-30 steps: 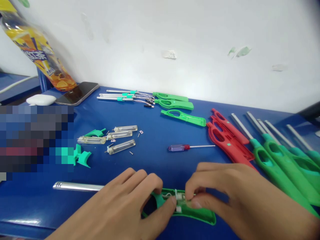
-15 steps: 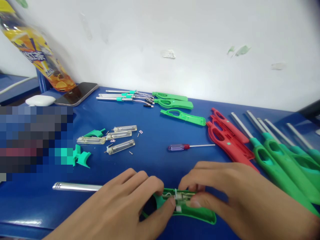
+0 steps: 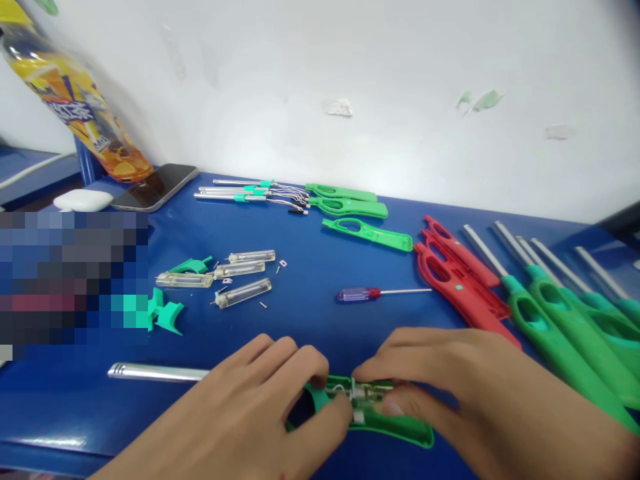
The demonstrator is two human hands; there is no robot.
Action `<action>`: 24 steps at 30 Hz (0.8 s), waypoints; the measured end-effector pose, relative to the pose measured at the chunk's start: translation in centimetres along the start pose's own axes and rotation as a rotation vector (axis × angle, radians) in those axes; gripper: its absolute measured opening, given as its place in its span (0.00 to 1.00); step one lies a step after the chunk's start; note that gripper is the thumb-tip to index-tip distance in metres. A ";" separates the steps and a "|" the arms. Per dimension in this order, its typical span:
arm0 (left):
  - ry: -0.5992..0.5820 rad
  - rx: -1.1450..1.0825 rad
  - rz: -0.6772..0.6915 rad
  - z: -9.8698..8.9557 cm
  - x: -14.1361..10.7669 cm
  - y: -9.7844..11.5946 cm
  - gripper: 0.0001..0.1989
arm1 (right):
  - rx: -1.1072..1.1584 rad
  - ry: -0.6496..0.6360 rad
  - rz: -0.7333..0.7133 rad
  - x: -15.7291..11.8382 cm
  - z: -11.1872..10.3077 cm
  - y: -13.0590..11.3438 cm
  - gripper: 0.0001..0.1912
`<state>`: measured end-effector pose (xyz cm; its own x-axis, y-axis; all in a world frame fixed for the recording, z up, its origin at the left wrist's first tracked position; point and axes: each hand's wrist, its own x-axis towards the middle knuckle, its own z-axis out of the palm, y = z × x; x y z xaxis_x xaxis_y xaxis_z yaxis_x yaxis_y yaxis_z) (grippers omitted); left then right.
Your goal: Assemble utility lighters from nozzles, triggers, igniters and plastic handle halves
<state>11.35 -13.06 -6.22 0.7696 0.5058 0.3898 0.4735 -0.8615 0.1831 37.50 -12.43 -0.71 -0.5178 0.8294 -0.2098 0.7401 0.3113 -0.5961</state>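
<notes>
At the front centre lies an open green lighter shell (image 3: 395, 427), with a silver tube (image 3: 155, 373) extending left from under my left hand (image 3: 270, 400). That hand's fingers are closed round the shell's trigger end, its thumb pressing on the parts inside. My right hand (image 3: 450, 393) pinches at the clear fuel tank (image 3: 373, 392) seated in the shell, its index fingertip at a small white piece beside the tank. A thin white wire curves between the two hands. The shell's middle is partly hidden by the fingers.
Loose clear tanks (image 3: 243, 293), teal pieces (image 3: 167, 313) and small screws lie left. A purple screwdriver (image 3: 357, 295) is in the middle. Metal tubes with wires and green shells (image 3: 367, 233) are behind; red shells (image 3: 465, 293) and green lighters (image 3: 555, 327) right. A bottle (image 3: 85, 107) and phone (image 3: 157, 187) stand back left.
My right index finger has straightened and shifted slightly left over the white piece. My left thumb has moved a little over the inner parts. The shell is nearly still.
</notes>
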 end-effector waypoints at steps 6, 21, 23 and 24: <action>0.023 -0.015 -0.013 -0.1 -0.3 -0.1 0.17 | 0.043 0.008 0.013 -0.9 0.3 1.1 0.19; -0.046 -0.016 -0.009 -0.6 -0.2 -0.1 0.26 | -0.081 0.075 -0.033 -0.2 0.6 0.3 0.11; -0.046 -0.018 -0.004 -0.5 -0.1 -0.1 0.25 | -0.108 0.098 -0.009 0.2 0.5 -0.1 0.05; -0.046 -0.018 -0.001 -0.5 -0.1 -0.1 0.25 | -0.117 0.107 -0.007 0.5 0.4 -0.3 0.03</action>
<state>11.02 -13.07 -5.83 0.7884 0.5077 0.3475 0.4667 -0.8615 0.1999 36.83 -12.34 -0.95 -0.4788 0.8698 -0.1190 0.7850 0.3636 -0.5016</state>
